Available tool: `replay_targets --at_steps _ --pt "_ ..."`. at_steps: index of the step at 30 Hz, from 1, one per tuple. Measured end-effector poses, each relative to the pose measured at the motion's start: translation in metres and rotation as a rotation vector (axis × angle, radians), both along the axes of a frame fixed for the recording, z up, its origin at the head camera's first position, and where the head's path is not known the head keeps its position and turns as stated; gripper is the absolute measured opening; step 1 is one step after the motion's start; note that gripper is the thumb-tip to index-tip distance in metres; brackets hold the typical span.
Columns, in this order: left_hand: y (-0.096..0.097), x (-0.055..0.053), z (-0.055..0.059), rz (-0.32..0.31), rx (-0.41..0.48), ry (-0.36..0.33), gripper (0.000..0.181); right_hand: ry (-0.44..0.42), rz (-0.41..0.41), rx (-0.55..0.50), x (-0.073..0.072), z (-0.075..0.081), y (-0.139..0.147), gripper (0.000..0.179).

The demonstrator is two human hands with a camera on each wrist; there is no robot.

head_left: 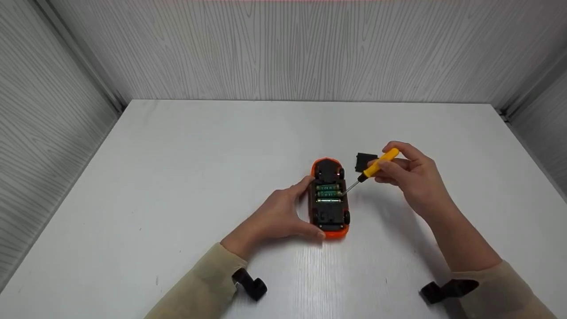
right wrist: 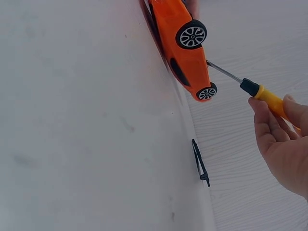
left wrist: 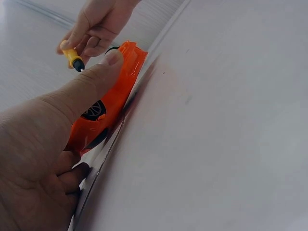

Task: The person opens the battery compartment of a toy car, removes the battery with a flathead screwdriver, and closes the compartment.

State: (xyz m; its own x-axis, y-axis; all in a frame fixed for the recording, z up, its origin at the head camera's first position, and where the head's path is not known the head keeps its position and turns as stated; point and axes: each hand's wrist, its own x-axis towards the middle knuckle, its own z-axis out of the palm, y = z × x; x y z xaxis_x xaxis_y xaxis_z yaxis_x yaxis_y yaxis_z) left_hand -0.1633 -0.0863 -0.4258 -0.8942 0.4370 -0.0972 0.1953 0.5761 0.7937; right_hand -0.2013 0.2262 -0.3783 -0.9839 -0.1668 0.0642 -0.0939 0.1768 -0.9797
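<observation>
The car (head_left: 328, 214) lies underside up on the worktop (head_left: 177, 177), right of its middle; it looks light, stiff and smooth-shelled, best held by the body, clear of the wheels (right wrist: 191, 34). Three batteries (head_left: 328, 194) sit in its underside, hard and likely slippery, best taken by an end. The left hand (head_left: 277, 216) has its grip around the car, thumb at the near end; the right hand (head_left: 418, 179) pinches the screwdriver (head_left: 381, 164), whose tip perhaps touches a battery. Just beyond lies the cover (head_left: 363, 160), thin, probably brittle.
</observation>
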Motion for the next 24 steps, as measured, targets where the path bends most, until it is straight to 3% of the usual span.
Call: replay_targets --at_steps 12,24 --pt "-0.0005 -0.0001 -0.0019 0.010 -0.029 0.010 0.132 -0.012 0.037 -0.038 0.0015 0.0001 -0.0053 0.029" --pt "0.0000 -0.0012 -0.0017 0.006 -0.033 0.017 0.132 0.006 0.004 0.002 -0.0014 0.0021 -0.0012 0.026"
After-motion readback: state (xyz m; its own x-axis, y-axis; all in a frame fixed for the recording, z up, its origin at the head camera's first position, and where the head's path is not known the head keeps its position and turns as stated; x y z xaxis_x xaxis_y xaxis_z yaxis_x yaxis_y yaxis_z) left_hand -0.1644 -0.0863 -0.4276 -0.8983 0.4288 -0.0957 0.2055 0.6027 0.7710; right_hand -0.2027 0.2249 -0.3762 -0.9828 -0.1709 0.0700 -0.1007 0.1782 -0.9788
